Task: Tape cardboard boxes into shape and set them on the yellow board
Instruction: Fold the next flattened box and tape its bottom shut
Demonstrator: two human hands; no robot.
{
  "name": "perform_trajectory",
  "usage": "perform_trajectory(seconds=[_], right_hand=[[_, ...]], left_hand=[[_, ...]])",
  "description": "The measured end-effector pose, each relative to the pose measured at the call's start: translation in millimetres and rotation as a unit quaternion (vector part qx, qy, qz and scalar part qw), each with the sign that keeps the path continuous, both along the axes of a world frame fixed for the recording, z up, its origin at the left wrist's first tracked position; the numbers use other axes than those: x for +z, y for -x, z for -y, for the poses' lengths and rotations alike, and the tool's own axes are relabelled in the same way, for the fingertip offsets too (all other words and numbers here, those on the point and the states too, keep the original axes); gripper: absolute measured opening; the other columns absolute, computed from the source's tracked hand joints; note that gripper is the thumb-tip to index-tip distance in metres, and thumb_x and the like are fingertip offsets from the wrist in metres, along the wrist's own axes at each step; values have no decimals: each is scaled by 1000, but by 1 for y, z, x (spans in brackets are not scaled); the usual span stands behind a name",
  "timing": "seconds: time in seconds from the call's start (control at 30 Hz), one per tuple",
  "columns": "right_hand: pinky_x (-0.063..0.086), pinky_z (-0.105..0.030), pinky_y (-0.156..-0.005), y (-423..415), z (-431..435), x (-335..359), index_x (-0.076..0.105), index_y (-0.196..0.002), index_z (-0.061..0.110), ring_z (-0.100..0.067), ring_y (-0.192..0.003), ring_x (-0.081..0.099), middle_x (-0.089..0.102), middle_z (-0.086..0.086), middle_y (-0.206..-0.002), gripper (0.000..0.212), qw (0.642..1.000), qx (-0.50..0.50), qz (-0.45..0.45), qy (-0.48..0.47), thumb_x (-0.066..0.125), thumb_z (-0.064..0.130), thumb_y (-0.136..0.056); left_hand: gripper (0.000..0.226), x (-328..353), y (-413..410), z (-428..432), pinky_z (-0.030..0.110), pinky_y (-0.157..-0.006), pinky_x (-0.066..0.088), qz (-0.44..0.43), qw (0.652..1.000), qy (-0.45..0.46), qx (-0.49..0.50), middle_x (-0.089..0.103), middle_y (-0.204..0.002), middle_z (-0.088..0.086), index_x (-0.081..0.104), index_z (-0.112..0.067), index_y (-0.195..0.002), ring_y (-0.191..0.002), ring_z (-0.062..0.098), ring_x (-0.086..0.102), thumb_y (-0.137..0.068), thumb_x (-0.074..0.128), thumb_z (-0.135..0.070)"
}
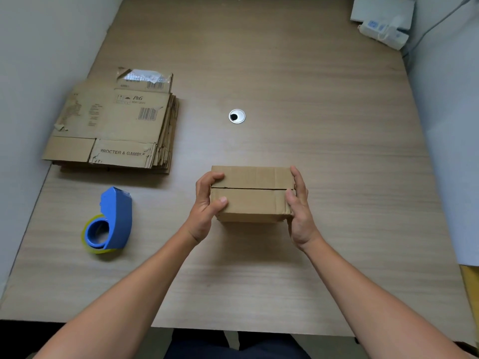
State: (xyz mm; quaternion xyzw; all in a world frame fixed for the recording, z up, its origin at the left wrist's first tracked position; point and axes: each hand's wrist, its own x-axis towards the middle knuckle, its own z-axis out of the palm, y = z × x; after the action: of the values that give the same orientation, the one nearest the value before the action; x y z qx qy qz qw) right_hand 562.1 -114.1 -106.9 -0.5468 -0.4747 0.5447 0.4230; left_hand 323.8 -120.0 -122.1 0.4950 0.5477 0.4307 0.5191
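A small folded cardboard box (252, 194) stands on the wooden table (324, 125) in front of me, its two top flaps closed with a dark seam between them. My left hand (206, 207) grips its left end, fingers curled over the top and thumb on the near flap. My right hand (298, 208) presses flat against its right end with straight fingers. A blue tape dispenser (112, 221) with a yellowish roll lies on the table to the left, apart from both hands. A sliver of the yellow board (471, 288) shows at the right edge.
A stack of flattened cardboard boxes (114, 125) lies at the far left. A metal cable grommet (237, 116) sits in the table's middle. A white power strip and a grey box (383, 22) occupy the far right corner. Grey partitions flank the table on both sides.
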Motion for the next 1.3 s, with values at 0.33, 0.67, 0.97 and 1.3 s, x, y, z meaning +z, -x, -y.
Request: perform_trajectory(seconds=[0.33,0.67,0.97,1.3], right_hand=[[18,-7,-111,-2,63,-29,25,-149,35,13,-132,30,36,8,-143,54,995,13,100,-24,33,40,-97],[34,-28,-115,2,32,-35,27,-156,29,-7,-128,42,35,3,-141,64,981,54,187,-13,51,41,-97],[5,-54,-124,33,-25,-4,26,-160,25,-30,-157,4,11,-7,-170,68,783,221,555,-177,22,55,-99],[-20,-45,-121,77,-29,8,-21,-152,40,-22,-153,-24,-21,0,-167,77,722,283,621,-111,-11,72,-82]], left_hand=[[52,-34,-2,75,60,-119,26,-36,999,-12,-6,35,-146,3,40,-55,-135,-143,32,34,-87,56,-41],[52,-15,9,36,31,-120,33,-163,987,-8,-4,38,-155,-9,49,-37,-138,-142,-1,37,-89,63,-46],[58,12,9,5,57,-123,14,-456,889,38,-14,9,-169,-17,38,-40,-152,-157,17,4,-98,44,-62],[57,28,49,9,55,-125,-7,-516,853,48,-64,-5,-171,-13,14,-47,-159,-156,16,-13,-104,25,-60]])
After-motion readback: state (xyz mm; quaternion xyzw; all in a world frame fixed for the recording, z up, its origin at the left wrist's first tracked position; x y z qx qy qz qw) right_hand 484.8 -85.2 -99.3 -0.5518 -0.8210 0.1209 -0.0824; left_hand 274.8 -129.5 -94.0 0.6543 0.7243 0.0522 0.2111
